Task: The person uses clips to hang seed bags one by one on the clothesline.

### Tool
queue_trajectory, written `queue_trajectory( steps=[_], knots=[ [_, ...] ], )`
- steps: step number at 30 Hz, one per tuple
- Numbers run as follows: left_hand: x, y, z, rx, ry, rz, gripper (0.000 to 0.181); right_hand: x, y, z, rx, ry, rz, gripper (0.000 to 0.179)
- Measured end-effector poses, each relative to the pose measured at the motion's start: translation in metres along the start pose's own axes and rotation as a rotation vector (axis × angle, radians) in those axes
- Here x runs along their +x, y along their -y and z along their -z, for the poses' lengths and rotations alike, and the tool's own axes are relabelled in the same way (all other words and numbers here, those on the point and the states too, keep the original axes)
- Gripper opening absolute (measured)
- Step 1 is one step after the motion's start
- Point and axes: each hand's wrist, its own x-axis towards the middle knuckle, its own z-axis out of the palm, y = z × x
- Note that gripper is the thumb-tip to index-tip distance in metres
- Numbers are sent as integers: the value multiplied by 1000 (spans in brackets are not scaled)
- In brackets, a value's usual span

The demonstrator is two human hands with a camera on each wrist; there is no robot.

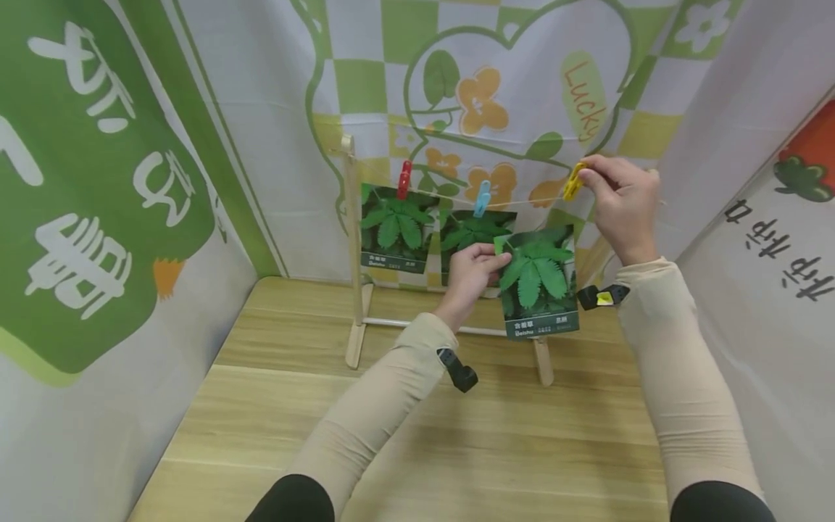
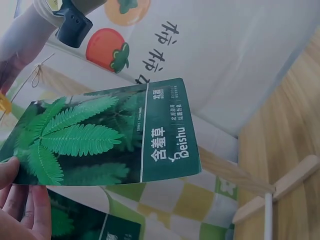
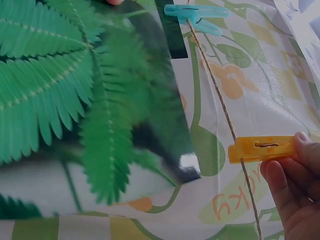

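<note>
My left hand (image 1: 471,279) pinches a green seed packet (image 1: 538,283) with a fern-like leaf picture by its left edge. The packet hangs in front of the wooden rack, below the string. My right hand (image 1: 622,203) pinches a yellow clothespin (image 1: 573,181) by its end. In the right wrist view the yellow clothespin (image 3: 265,147) sits across the string (image 3: 217,92). Two like packets hang on the string: the left packet (image 1: 399,228) under a red clothespin (image 1: 405,180), the middle packet (image 1: 472,225) under a light-blue clothespin (image 1: 482,199), partly hidden by my left hand.
The wooden rack has an upright post (image 1: 353,239) at left, a white lower bar (image 1: 398,323) and flat feet (image 1: 544,362) on the wood-grain table (image 1: 274,406). Close behind it hangs a green-and-white checked cloth (image 1: 359,87). Printed panels stand at the left (image 1: 65,239) and right (image 1: 776,290).
</note>
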Motion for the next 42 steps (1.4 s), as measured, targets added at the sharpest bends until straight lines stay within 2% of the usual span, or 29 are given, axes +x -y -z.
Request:
queue_trajectory(
  steps=[3, 10, 20, 25, 31, 37, 42],
  knots=[
    [1, -7, -7, -9, 12, -7, 28, -1, 0, 1, -26, 34, -5, 13],
    [5, -18, -19, -52, -1, -16, 26, -4, 1, 3, -9, 106, -34, 13],
    [6, -23, -30, -106, 5, -17, 28, -6, -3, 6, -67, 157, -26, 14],
    [5, -27, -35, -111, 14, -29, 30, -6, -3, 9, -96, 236, -97, 19],
    [5, -25, -34, -97, 12, -36, 30, -6, -2, 12, -43, 312, -186, 28],
    [1, -16, -27, -22, 12, -111, 31, -11, -3, 11, 13, 325, -222, 34],
    [-4, -9, -19, 73, 9, -212, 32, -21, -6, 10, 117, 252, -209, 31]
  ],
)
